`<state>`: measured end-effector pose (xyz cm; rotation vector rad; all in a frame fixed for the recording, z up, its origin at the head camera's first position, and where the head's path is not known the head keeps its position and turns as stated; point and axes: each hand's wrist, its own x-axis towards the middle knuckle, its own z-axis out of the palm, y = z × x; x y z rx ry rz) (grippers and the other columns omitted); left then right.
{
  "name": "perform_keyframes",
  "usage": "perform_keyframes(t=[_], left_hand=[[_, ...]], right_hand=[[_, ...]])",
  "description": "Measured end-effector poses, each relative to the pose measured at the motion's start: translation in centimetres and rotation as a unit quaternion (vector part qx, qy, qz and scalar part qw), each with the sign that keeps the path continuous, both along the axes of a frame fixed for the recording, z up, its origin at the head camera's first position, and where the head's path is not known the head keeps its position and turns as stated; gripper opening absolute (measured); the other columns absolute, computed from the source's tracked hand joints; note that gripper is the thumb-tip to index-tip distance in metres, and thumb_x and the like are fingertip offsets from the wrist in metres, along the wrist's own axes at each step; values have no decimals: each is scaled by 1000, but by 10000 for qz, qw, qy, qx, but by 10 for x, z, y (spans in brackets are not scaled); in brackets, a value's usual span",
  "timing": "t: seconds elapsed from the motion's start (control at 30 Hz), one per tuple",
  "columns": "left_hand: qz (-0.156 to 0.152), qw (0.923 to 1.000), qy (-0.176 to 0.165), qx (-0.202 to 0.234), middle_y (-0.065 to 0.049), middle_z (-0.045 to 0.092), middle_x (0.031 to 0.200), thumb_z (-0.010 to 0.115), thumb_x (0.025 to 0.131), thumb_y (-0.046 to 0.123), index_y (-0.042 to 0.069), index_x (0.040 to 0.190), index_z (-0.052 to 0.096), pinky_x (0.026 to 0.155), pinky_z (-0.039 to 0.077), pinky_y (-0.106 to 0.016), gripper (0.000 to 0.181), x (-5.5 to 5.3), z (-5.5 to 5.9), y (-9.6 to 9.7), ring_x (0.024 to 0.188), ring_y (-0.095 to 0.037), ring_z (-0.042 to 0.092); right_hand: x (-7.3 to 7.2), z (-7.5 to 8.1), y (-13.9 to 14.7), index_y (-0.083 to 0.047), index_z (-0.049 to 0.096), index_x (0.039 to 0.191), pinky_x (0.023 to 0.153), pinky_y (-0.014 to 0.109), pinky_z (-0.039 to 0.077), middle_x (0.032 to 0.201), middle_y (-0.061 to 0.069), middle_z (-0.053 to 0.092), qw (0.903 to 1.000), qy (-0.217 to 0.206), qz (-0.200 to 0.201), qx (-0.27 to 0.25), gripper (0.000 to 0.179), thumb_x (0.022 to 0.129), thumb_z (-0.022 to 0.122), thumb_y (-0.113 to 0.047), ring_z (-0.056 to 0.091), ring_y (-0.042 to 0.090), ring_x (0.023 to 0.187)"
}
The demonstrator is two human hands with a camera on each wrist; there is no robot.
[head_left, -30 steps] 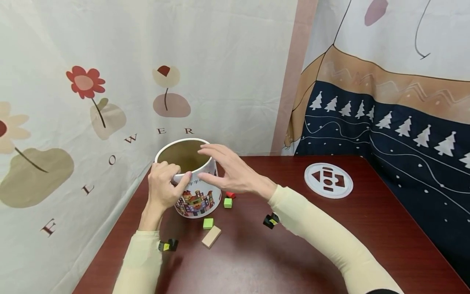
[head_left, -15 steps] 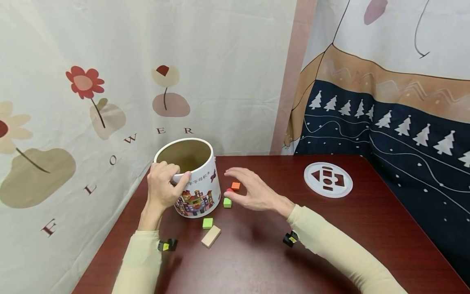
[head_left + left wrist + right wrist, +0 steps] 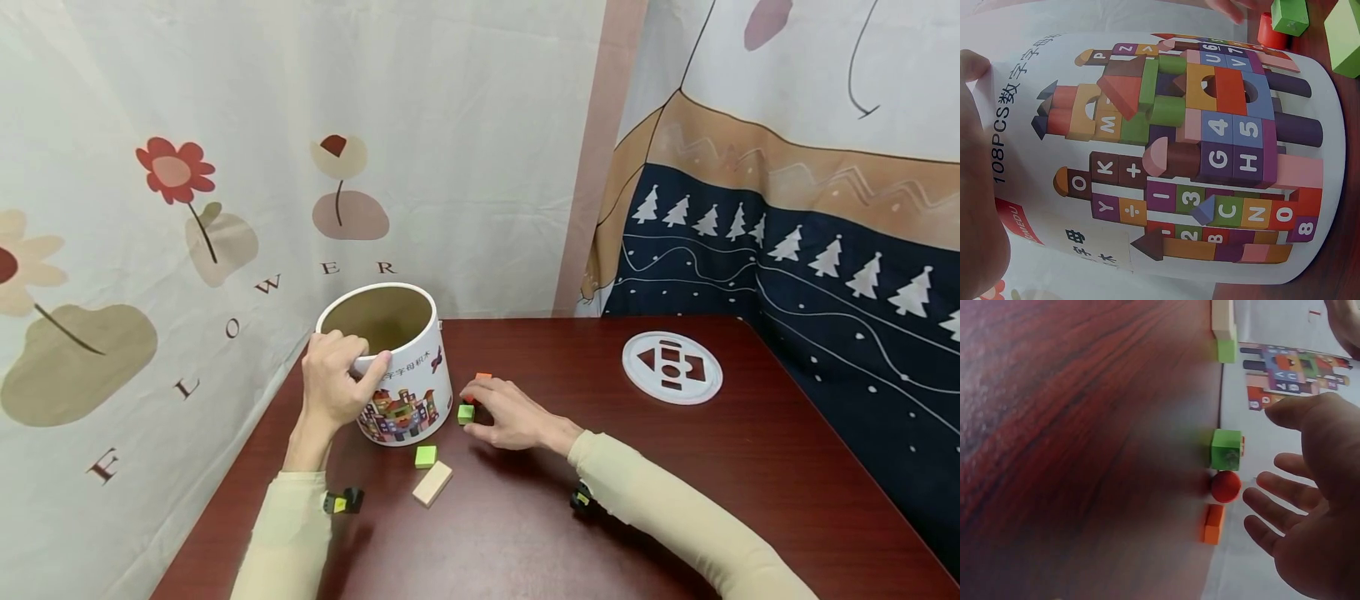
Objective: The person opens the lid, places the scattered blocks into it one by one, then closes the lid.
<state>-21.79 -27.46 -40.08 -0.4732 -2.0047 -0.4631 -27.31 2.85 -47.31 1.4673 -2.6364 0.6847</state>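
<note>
My left hand [image 3: 333, 379] grips the near rim of a white block bucket [image 3: 411, 375], thumb outside and fingers over the edge. The bucket stands upright and bears printed pictures of toy blocks. Just right of it, my right hand [image 3: 513, 417] hovers low, thumb and fingers spread around a green cube [image 3: 466, 414], with a gap visible in the right wrist view. Beside that cube are a red cylinder [image 3: 1226, 486] and an orange block [image 3: 1213, 525], both partly covered by my fingers in the head view.
Nearer on the dark red table [image 3: 525, 533] lie another green block [image 3: 425, 457] and a beige rectangular block [image 3: 432, 484]. A round white lid [image 3: 637, 379] with shaped cut-outs lies at the back right. Patterned cloth hangs behind and along both sides.
My right hand has moved from the bucket's rim rightward, then down to beside the green cube. My left hand and the bucket stay in place.
</note>
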Motion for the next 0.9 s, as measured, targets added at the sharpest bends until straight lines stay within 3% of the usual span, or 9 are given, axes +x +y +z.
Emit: perform_keyframes(t=[0.27, 0.53, 0.9], left_hand=[[-9, 10000, 9, 44, -6, 45, 56, 64, 94, 40, 10, 64, 47, 76, 36, -52, 46, 0, -1, 0, 61, -26, 40], [-8, 10000, -60, 40, -4, 44, 56, 63, 96, 42, 11, 64, 47, 76, 36, -50, 47, 0, 0, 0, 61, -26, 40], [-6, 10000, 4, 11, -6, 44, 56, 64, 94, 40, 9, 64, 47, 75, 36, -51, 47, 0, 0, 1, 60, -26, 40]], right_hand=[[-6, -9, -12, -6, 71, 143, 120, 49, 54, 146, 10, 72, 9995, 155, -81, 264, 46, 103, 79, -28, 67, 26, 141], [-9, -16, -21, -7, 78, 122, 92, 33, 61, 115, 5, 74, 9970, 719, 88, 254, 24, 100, 83, -16, 69, 16, 101], [-7, -14, -21, -5, 79, 117, 92, 32, 63, 114, 6, 76, 9990, 409, 171, 29, 20, 98, 79, -2, 71, 16, 100]])
